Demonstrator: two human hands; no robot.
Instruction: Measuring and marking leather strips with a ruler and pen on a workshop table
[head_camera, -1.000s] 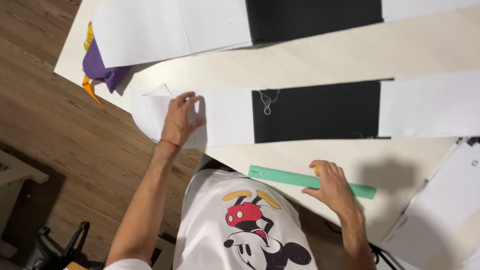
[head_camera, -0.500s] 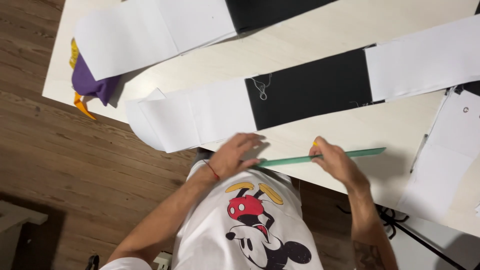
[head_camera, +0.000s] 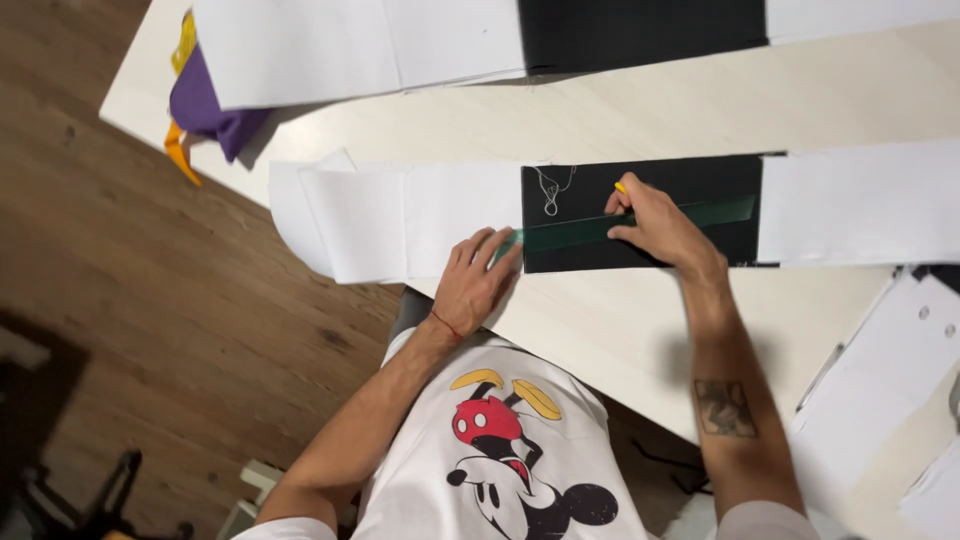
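A long strip made of white paper sheets (head_camera: 400, 215) with a black panel (head_camera: 690, 185) in its middle lies across a pale table (head_camera: 640, 110). A clear green ruler (head_camera: 560, 233) rests on the black panel, slightly tilted. My left hand (head_camera: 478, 282) presses the ruler's left end at the edge of the white sheet. My right hand (head_camera: 660, 222) lies on the ruler's middle and holds a small yellow marking piece (head_camera: 620, 187) at the fingertips. A thin white chalk-like squiggle (head_camera: 550, 188) shows on the black panel.
A second strip of white sheets (head_camera: 340, 50) and black panel (head_camera: 640, 28) lies at the table's far side. Purple and yellow cloth (head_camera: 200, 105) hangs off the left corner. More white sheets (head_camera: 890, 370) sit at the right. Wooden floor (head_camera: 150, 300) lies to the left.
The ruler went from the table's near edge up onto the black panel. Both hands moved with it, the left from near my chest to the ruler's left end.
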